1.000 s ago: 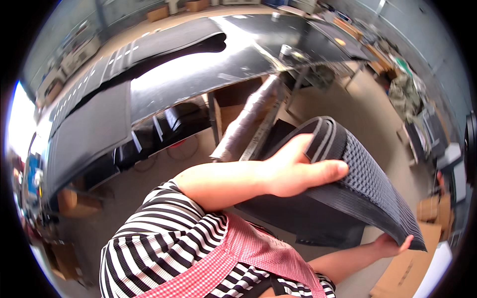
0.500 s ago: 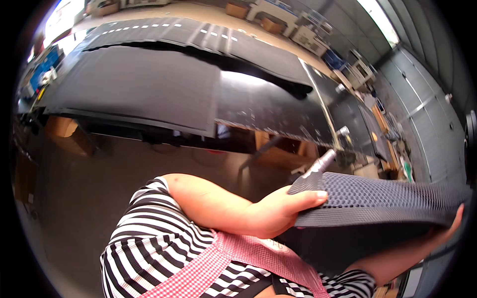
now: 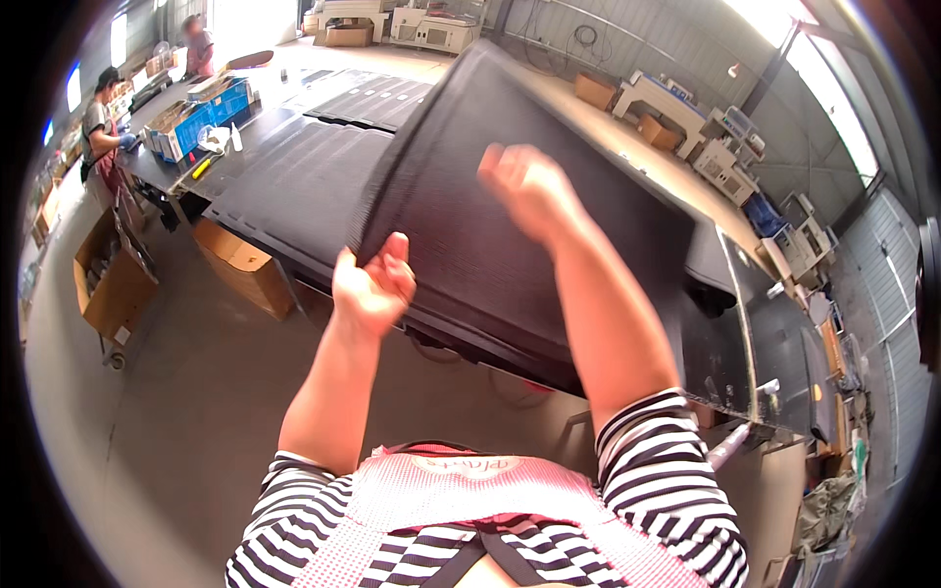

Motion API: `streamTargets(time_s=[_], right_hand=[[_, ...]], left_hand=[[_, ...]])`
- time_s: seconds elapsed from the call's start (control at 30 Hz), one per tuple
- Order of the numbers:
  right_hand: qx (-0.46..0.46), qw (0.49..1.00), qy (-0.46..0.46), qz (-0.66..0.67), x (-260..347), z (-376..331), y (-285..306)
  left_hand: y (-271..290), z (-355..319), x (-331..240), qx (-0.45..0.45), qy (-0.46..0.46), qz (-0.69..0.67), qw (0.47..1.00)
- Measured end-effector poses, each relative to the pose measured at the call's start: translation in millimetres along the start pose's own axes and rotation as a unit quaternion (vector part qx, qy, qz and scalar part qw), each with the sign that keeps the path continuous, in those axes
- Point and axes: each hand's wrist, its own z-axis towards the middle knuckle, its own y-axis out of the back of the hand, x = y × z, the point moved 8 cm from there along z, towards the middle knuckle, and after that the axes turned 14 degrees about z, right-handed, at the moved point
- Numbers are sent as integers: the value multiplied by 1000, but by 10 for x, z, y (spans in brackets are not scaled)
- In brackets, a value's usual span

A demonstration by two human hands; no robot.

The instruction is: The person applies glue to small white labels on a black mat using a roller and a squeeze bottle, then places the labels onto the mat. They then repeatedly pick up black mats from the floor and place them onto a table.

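A large, thick black mat [image 3: 461, 225] with a ribbed surface is raised and tilted over the worktable, its far corner up in the air. My left hand [image 3: 374, 289] has its fingers curled at the mat's left edge, gripping it. Over the middle of the mat is my right hand [image 3: 529, 191], blurred by motion; its fingers seem bent, and whether they touch the surface is unclear. Under and left of the raised mat, another black mat [image 3: 294, 196] lies flat on the table.
Blue crates [image 3: 186, 127] and a yellow-handled tool [image 3: 203, 168] sit at the table's left end. Cardboard boxes [image 3: 240, 269] stand below the table's edge. Two people are at the far left, one beside the table [image 3: 103, 137]. Machines [image 3: 676, 113] line the back right.
Both hands have moved from the lower right to over the table. The mat, earlier bent with its grey mesh side showing, is now spread out, black face up. The view has shifted left.
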Motion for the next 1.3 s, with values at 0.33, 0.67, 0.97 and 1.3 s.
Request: streamTargets(time_s=[0.33,0.67,0.97,1.3], right_hand=[[-94,693,-471,538,-2814,-3494,-768],[-310,469,-631,535,-3529,-3367,-475],[-467,459,-493,573,-3815,-3084,-321],[-515,511,-378,575,-3778,-2574,-114]], left_hand=[[2181,510,-1882,-409,-313,505,692],[1988,436,-2085,-400,-213,654,605],[1647,636,-1724,-48,-166,321,931],[1686,830,-1333,-273,-97,306,907]])
